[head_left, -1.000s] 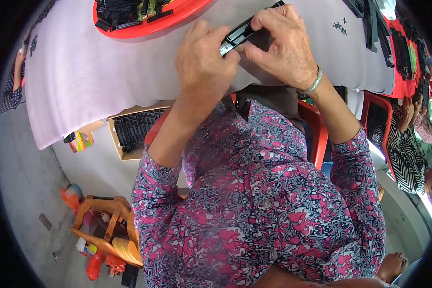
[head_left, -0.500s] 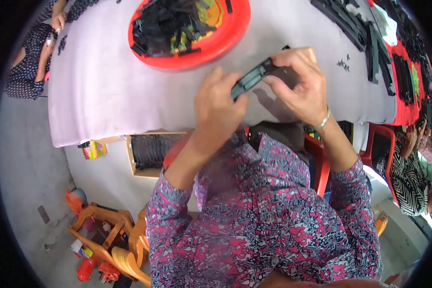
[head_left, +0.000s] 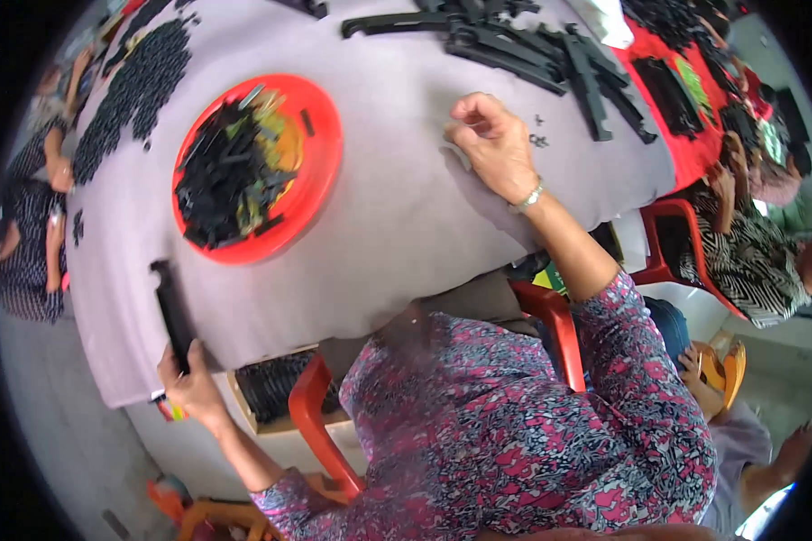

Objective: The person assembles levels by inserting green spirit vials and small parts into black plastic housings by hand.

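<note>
My left hand (head_left: pixel 192 386), at the table's front left edge, is closed on the near end of a long black plastic strip (head_left: pixel 169 305) with a hooked far end. The strip points away from me over the cloth. Above the right half of the table is my right hand (head_left: pixel 499 155), its thumb and fingers curled together in a pinch. Whatever its fingertips may hold is too small or hidden to name. A few tiny dark pieces (head_left: pixel 538 141) lie just right of that hand. Between my hands, a red plate (head_left: pixel 320 176) carries a heap of small black plastic pieces (head_left: pixel 221 176).
Long black hooked strips (head_left: pixel 514 54) pile up at the back right. Many small black parts (head_left: pixel 144 86) cover the far left of the cloth. A box of dark strips (head_left: pixel 275 389) stands below the front edge. Other people sit left and right; red chairs (head_left: pixel 316 419) are close by.
My right hand has let go of the black strip and moved apart from it. My left hand has carried the strip to the front left. The view has shifted, showing more of the table.
</note>
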Available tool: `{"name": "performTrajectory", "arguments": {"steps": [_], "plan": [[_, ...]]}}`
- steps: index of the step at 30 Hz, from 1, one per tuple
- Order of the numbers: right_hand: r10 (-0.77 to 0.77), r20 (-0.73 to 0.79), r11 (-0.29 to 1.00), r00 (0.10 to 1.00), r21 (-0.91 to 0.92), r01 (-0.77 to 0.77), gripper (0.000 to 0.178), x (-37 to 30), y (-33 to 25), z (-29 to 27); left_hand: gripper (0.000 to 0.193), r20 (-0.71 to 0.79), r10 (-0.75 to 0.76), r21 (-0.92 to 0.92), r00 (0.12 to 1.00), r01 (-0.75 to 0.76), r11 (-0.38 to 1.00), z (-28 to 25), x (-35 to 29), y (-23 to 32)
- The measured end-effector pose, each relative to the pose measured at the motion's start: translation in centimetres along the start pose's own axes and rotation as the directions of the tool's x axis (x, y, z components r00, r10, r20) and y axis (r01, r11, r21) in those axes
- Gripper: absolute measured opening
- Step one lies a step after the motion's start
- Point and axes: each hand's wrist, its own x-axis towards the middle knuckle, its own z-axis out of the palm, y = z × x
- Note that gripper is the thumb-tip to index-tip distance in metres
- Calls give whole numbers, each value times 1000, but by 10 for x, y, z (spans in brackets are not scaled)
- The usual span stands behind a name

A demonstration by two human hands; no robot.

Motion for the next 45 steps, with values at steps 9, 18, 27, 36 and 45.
{"name": "performTrajectory", "arguments": {"steps": [9, 18, 27, 36, 45], "plan": [[-237, -125, 806, 964, -579, 123, 28, 82, 32, -56, 54, -96, -90, 435, 991, 124, 892, 4, 44, -32], [-18, 20, 455, 1000, -890, 26, 54, 129, 42, -64, 49, -239, 299, 270, 924, -232, 934, 16, -13, 30], [-422, 221, 562, 879, -697, 445, 44, 122, 23, -74, 35, -111, 349, -68, 931, -357, 932, 35, -52, 105], [-278, 261, 946, 924, -93, 311, 31, 79, -44, -27, 24, 95, 436, -458, 895, -349, 818, 70, -56, 181], [-118, 512, 984, 851, 177, 29, 18, 30, -69, 17, 44, 643, 207, -717, 738, 483, 504, 134, -32, 279]]}}
